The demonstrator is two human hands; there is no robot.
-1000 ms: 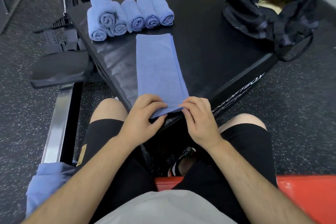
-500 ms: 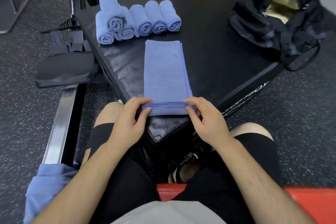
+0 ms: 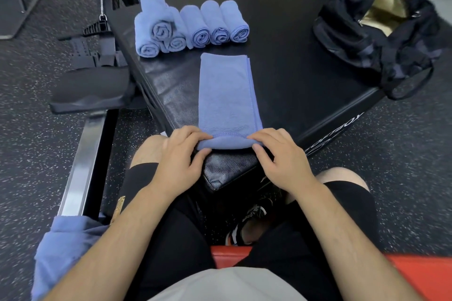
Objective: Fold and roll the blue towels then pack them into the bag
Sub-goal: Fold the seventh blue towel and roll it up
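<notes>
Where the folded towel lies as a long narrow strip on the black box, its near end is turned over into a low roll right by the box's near corner. The left hand grips the left end of that roll, fingers curled over the top and thumb tucked against the underside. The right hand grips the right end the same way, so the roll is pinched at both ends with bare blue cloth between them. The rest of the strip runs flat away from the person toward the middle of the box.

Just beyond its far end sit the rolled towels – six of them, spiral ends facing the camera, three in a row on the right and one resting on top of two on the left. The bag is black and slumped at the far right corner of the box, well apart from the strip, its mouth gaping to show a pale lining and a strap loop hanging over the edge.

A metal rail runs along the speckled floor to the left. A heap of blue cloth lies beside the left thigh, and a red bench shows under the right leg – a shoe is between the knees.
</notes>
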